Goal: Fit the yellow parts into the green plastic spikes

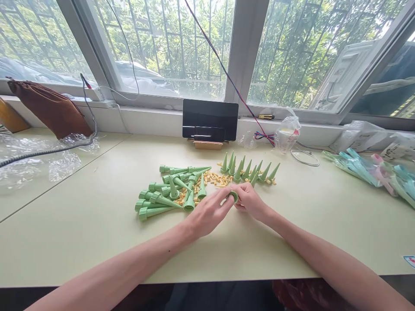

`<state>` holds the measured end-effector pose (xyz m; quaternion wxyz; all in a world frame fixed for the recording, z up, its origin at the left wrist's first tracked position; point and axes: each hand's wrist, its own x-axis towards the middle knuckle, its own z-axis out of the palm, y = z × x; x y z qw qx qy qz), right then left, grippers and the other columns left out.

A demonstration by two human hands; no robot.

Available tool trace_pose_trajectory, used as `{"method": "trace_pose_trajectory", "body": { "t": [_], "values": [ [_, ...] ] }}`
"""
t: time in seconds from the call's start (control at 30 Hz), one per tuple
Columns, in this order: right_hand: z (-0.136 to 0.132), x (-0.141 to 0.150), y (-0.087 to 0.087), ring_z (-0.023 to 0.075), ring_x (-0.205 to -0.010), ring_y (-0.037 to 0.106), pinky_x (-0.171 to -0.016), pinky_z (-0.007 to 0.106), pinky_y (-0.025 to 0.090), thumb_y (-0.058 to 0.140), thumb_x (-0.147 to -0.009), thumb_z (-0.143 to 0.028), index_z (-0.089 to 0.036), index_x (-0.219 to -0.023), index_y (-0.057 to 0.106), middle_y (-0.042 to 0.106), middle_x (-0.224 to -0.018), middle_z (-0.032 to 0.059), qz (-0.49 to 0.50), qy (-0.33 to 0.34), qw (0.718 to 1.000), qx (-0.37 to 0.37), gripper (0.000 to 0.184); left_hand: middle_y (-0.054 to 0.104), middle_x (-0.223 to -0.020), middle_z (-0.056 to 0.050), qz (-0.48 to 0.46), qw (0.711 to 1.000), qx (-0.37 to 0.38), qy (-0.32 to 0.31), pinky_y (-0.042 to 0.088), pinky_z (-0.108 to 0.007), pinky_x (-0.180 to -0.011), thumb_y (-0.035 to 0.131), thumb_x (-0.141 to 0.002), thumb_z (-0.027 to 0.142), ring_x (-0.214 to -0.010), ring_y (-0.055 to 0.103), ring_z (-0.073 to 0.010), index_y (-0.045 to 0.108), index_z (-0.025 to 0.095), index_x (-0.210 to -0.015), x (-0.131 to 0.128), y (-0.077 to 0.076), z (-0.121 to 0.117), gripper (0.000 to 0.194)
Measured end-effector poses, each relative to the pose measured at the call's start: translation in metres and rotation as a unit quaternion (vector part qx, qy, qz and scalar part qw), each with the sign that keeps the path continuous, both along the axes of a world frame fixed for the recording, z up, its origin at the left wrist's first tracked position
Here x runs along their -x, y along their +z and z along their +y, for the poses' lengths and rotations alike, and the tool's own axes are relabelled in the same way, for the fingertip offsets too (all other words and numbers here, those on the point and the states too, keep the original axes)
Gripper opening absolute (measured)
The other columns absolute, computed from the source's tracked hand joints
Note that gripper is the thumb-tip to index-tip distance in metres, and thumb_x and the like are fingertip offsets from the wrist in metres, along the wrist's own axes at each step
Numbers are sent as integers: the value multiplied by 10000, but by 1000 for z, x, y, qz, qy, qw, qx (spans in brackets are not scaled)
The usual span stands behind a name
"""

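Note:
Over the middle of the table, my left hand (207, 212) grips a green plastic watering spike (232, 197) near its round open end, which faces me. My right hand (250, 201) is closed around the far part of the same spike; its fingertips are mostly hidden. Left of my hands lies a pile of green spikes (162, 199), most on their sides and a few upright. Small yellow plastic pegs (214, 178) are scattered just beyond my left hand. Past my right hand, several green spikes (238, 170) stand point up in rows, some with yellow pegs at their bases.
A black tablet (210, 119) on a stand is at the back by the window. To the right lie a coiled white cable (304, 158), a plastic bag with a cup (287, 134) and coloured strips (366, 168). A brown pouch (52, 110) and clear wrappers (65, 162) are at left.

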<state>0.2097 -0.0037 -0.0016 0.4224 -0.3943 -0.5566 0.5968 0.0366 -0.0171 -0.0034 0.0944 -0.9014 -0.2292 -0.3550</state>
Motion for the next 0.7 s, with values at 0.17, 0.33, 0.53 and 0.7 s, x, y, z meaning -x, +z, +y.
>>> {"method": "trace_pose_trajectory", "body": {
  "t": [0.17, 0.33, 0.53, 0.7],
  "values": [
    [0, 0, 0, 51, -453, 101, -405, 217, 83, 582, -842, -413, -218, -556, 321, 158, -506, -103, 6, -3, 1000, 19, 434, 641, -1016, -100, -15, 999, 41, -6, 517, -301, -750, 344, -942, 60, -870, 639, -199, 572, 186, -954, 2, -2, 3, 261],
    [-2, 1, -2, 53, -421, 169, -403, 220, 115, 559, -888, -486, -219, -565, 313, 155, -515, -101, 14, -24, 1000, 0, 486, 634, -1064, -106, -19, 1000, 5, 12, 526, -276, -714, 333, -945, 56, -873, 639, -174, 551, 184, -1062, 3, -3, 7, 278],
    [3, -1, -12, 56, -408, 225, -391, 216, 135, 562, -904, -499, -212, -593, 332, 214, -521, -86, 25, -56, 998, -9, 482, 620, -1130, -108, -73, 997, 34, -7, 549, -265, -686, 490, -966, 167, -835, 643, -157, 490, 206, -1229, -2, 1, -1, 266],
    [5, 0, -14, 58, -389, 228, -373, 220, 179, 578, -903, -532, -221, -594, 291, 194, -504, -93, 22, -119, 992, -47, 523, 608, -1059, -71, -171, 970, 168, -24, 564, -255, -695, 560, -957, 264, -773, 629, -123, 495, 213, -1204, -7, -5, -1, 260]
  ]
}}
